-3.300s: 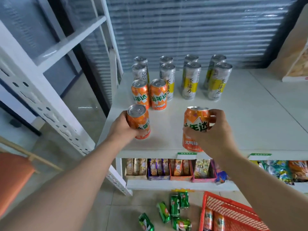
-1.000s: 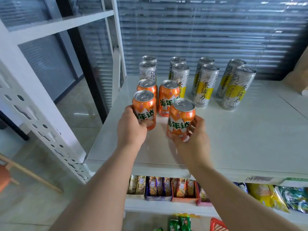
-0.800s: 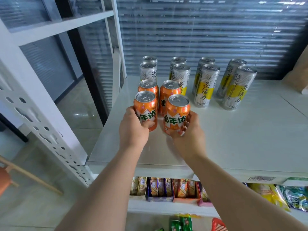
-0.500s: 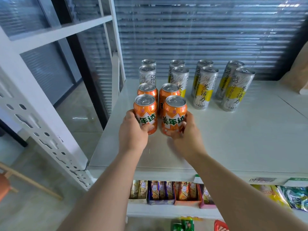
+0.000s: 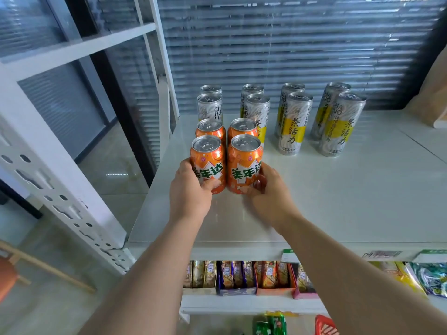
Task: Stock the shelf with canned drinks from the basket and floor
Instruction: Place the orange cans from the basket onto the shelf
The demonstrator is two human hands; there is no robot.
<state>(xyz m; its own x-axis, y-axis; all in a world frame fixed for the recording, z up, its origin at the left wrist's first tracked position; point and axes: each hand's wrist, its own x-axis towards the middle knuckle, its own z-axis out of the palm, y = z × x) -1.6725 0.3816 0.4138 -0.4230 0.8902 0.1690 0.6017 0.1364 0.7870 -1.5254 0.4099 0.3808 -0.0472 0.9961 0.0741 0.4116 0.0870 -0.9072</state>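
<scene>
Two orange cans stand side by side on the white shelf [image 5: 338,204]. My left hand [image 5: 191,192] wraps the left orange can [image 5: 208,158], and my right hand [image 5: 271,192] grips the right orange can [image 5: 244,160]. Both rest upright directly in front of two more orange cans [image 5: 210,128]. Behind those stand several tall silver-and-yellow cans [image 5: 292,122] in rows. Green cans [image 5: 271,325] lie on the floor below, and a corner of the red basket [image 5: 324,325] shows at the bottom edge.
A lower shelf holds boxed snack bars [image 5: 242,276] and bagged snacks [image 5: 425,276]. A white perforated shelf upright [image 5: 55,189] stands to the left, slatted blinds behind. A brown bag [image 5: 433,97] sits at the shelf's far right. An orange chair [image 5: 7,276] is at left.
Both hands carried the two orange cans forward and set them down together in front of the earlier orange pair. The right can slid left to sit beside the left one.
</scene>
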